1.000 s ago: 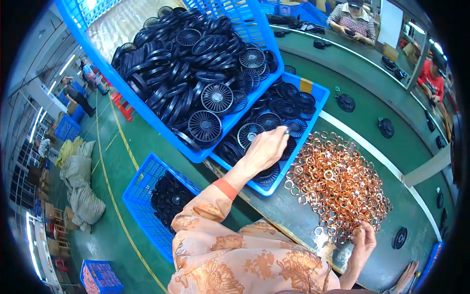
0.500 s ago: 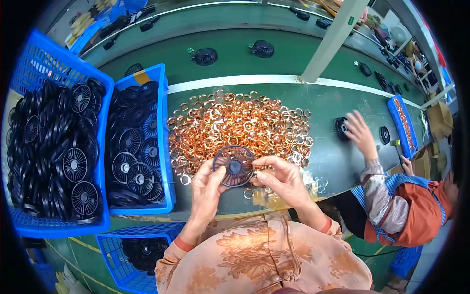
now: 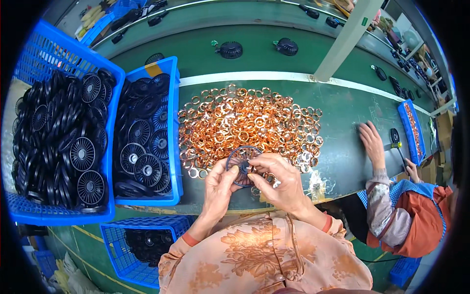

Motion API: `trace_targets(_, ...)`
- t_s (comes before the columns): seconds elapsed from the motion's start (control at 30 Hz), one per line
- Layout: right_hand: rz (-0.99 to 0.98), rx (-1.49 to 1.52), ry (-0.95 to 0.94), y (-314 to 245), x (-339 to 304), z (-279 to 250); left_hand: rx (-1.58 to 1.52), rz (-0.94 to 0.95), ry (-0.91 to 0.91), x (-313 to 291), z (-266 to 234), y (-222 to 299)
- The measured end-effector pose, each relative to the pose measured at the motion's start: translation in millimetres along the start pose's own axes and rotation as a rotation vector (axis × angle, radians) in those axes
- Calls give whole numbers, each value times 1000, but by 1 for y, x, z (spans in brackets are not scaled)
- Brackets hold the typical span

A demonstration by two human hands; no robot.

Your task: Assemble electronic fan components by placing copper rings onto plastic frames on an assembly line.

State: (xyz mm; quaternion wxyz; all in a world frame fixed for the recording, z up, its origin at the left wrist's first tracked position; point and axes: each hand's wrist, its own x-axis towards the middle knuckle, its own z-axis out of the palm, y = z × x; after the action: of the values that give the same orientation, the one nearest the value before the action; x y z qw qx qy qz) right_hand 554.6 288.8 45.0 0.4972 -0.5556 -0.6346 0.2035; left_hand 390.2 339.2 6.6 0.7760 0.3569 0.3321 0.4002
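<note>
A round black fan grille point(image 3: 237, 153) with thin radial spokes is held up over the near side of a pile of copper-coloured metal rings point(image 3: 230, 115). My left hand point(image 3: 219, 191) grips its left and lower rim between thumb and fingers. My right hand point(image 3: 281, 185) is closed, its thumb and fingertips pinched at the grille's hub. Those fingertips cover most of the hub, so whether they hold a ring or other small part cannot be made out. Loose rings lie just beyond and beside both hands.
Left of the rings stand a large blue crate point(image 3: 110, 147) and a smaller blue bin point(image 3: 177, 127), both filled with black grilles. Another blue crate point(image 3: 147, 224) sits below the table edge. A co-worker's hand point(image 3: 373, 144) is at right, near a blue ring tray point(image 3: 409, 122).
My right hand has moved from the grille's right rim onto its hub. The co-worker's hand has come nearer the table edge, and the black round part beside it no longer shows.
</note>
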Motion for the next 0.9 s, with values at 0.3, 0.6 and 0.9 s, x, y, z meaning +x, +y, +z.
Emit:
trace_targets(0.3, -34, -289, -30, -8, -7, 3, 67, 233, -49, -2, 10, -28)
trace_targets(0.6, -58, -283, -73, -7, -1, 20, 55, 324, -21, -13, -4, -29)
trace_targets(0.9, -242, -198, -118, 8, -4, 14, 129, 237, -58, -20, -11, -10)
